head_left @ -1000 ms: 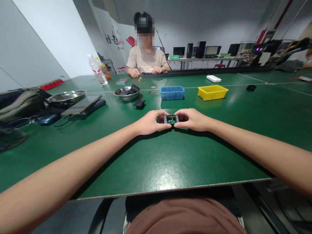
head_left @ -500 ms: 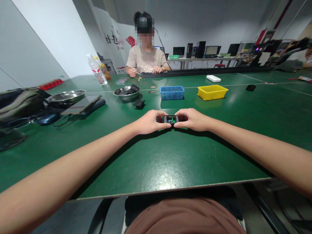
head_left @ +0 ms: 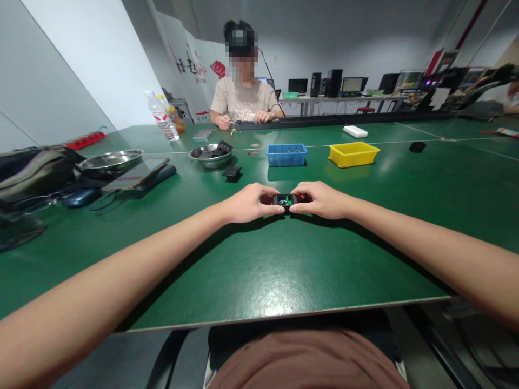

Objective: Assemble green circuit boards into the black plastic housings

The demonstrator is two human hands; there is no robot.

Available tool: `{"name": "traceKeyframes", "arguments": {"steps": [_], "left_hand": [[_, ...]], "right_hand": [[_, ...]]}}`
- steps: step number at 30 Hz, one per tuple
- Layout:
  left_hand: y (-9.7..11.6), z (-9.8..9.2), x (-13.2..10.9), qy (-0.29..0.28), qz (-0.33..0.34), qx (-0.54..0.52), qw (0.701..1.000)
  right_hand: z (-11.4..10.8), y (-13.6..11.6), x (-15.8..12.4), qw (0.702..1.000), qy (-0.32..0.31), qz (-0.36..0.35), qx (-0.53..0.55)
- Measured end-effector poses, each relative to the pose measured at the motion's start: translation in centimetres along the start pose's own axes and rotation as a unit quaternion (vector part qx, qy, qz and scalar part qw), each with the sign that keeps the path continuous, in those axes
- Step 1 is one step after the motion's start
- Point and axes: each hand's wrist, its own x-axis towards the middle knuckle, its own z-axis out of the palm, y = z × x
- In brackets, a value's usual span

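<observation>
Both of my hands meet at the middle of the green table [head_left: 251, 270] around a small black open case [head_left: 285, 200] with green and coloured parts inside. My left hand [head_left: 248, 203] grips its left end with curled fingers. On the other side, my right hand [head_left: 320, 199] pinches the right end in the same way. The case rests on or just above the tabletop; I cannot tell which.
Beyond my hands stand a blue bin [head_left: 286, 154], a yellow bin [head_left: 353, 153], a steel bowl of black parts [head_left: 211, 154] and a loose black part [head_left: 231, 172]. At left lie a second steel bowl [head_left: 110, 160], a phone [head_left: 135, 173] and a bag [head_left: 34, 173]. A person [head_left: 243, 100] works across the table.
My hands and the case have stayed in place. The person opposite has shifted their hands slightly.
</observation>
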Motion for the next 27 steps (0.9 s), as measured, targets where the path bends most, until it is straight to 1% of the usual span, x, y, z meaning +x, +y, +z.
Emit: {"name": "traceKeyframes", "arguments": {"steps": [3,6,8,13,18,23,27], "left_hand": [[0.1,-0.1,0.0,-0.016,-0.007,-0.013,1.000],[0.2,-0.2,0.0,-0.018,-0.007,-0.003,1.000],[0.2,-0.1,0.0,-0.008,-0.001,0.014,1.000],[-0.1,0.7,-0.4,0.037,0.026,0.035,0.998],[-0.2,1.2,-0.7,0.073,0.015,0.066,0.995],[-0.2,1.2,-0.9,0.084,0.048,0.057,0.994],[0.0,1.1,-1.3,0.086,0.031,0.047,0.995]], "right_hand": [[-0.1,0.0,0.0,1.000,-0.005,0.002,-0.011],[-0.1,0.0,-0.1,1.000,-0.006,0.005,-0.020],[-0.1,0.0,-0.1,1.000,-0.001,0.009,-0.022],[0.5,-0.3,-0.4,0.999,0.030,0.019,-0.010],[1.3,-0.9,-0.9,0.997,0.070,0.021,0.004],[1.7,-1.6,-1.2,0.995,0.083,0.047,0.038],[1.8,-2.0,-1.6,0.992,0.088,0.079,0.049]]}}
